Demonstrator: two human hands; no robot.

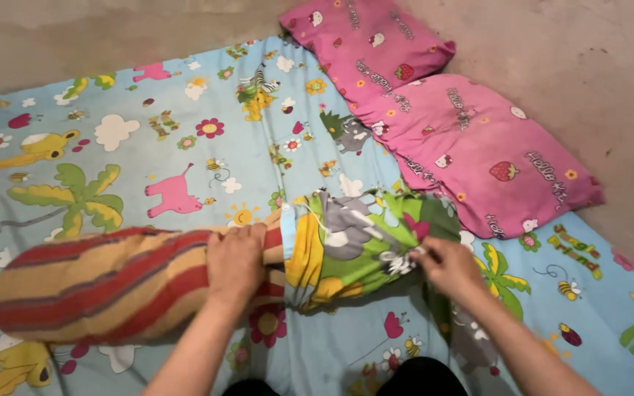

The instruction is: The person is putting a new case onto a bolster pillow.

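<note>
1. The striped bolster (97, 282) lies across the near part of the patterned sheet (185, 139), its right end inside a green printed cover (361, 246).
2. The cover sheathes only that right end; most of the red and yellow length on the left is bare.
3. The left hand (236, 260) presses down on the bolster just beside the cover's edge, fingers curled over it.
4. The right hand (445, 265) pinches bunched cover fabric.
5. Two pink pillows (442, 125) lie at the far right, well apart.
</note>
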